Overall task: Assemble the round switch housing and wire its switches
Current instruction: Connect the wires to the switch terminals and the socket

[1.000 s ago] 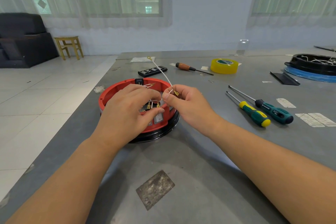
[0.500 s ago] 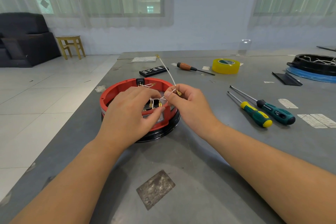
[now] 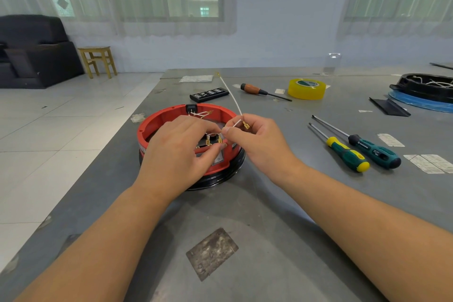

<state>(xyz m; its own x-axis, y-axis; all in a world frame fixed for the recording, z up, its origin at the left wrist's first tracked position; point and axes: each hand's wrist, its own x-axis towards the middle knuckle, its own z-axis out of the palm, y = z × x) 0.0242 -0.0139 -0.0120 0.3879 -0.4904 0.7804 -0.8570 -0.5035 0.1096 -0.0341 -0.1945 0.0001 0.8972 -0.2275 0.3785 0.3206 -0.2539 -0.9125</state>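
The round red switch housing [image 3: 157,122] sits on a black base on the grey table [image 3: 282,216]. My left hand [image 3: 176,152] reaches into it, fingers pinched at brass terminals of a switch in the near wall. My right hand [image 3: 257,142] pinches a white wire [image 3: 231,98] beside the housing's right rim. A brass connector [image 3: 245,125] hangs just above that hand, and the wire's free end sticks up and away. Another black switch [image 3: 191,107] with white wires sits in the housing's far wall.
Two green-handled screwdrivers [image 3: 353,154] lie to the right. Farther back are a yellow tape roll [image 3: 307,89], an orange-handled screwdriver [image 3: 255,91] and a black bit case [image 3: 208,94]. A second black housing [image 3: 424,86] on a blue disc sits at far right.
Both hands stay at the near switch. The right hand's wire has tilted slightly, its free end swinging right. The left fingers have closed further on the terminals.
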